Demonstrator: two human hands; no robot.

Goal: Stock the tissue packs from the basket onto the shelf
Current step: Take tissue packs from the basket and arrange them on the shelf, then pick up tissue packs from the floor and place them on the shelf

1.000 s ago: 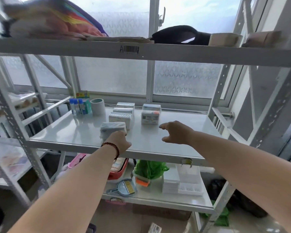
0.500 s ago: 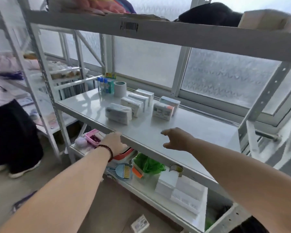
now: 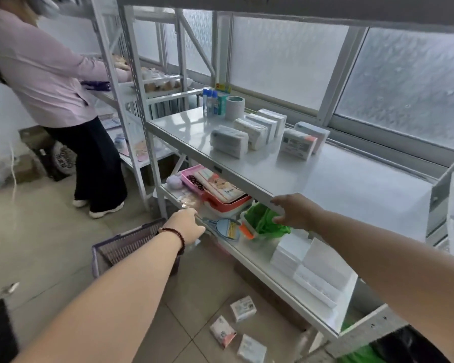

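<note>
Standing on edge on the white shelf [image 3: 351, 184] in the middle of the frame, the tissue packs [image 3: 249, 132] form a tight row of four, their long axes running from lower left to upper right, broad faces turned toward the lower left. The nearest, a wrapped grey pack [image 3: 229, 141], fronts the row. Just to the right stand two more packs [image 3: 298, 144], one behind the other and touching, the front one showing a printed label with an orange patch. Three loose packs [image 3: 243, 309] lie flat on the tiled floor [image 3: 50, 258] at the bottom centre, well apart from the shelf, each turned a different way.

The purple wire basket [image 3: 123, 247] sits on the floor at lower left; I cannot tell what it holds. The left hand [image 3: 188, 226], a dark bead bracelet [image 3: 174, 235] on its wrist, hangs empty above the basket's far end with its fingers loosely curled. The right hand [image 3: 295, 212] is spread wide and empty at the front lip of the shelf, fingertips touching or just beside the edge.

Behind the row stand a roll of tape [image 3: 235, 108] and some small bottles [image 3: 210, 102]. On the lower shelf lie a pink tray [image 3: 215, 186], a green bag [image 3: 264, 222] and white boxes [image 3: 312, 265]. In the upper left a second person in a pink top [image 3: 40, 74] reaches into the neighbouring rack.
</note>
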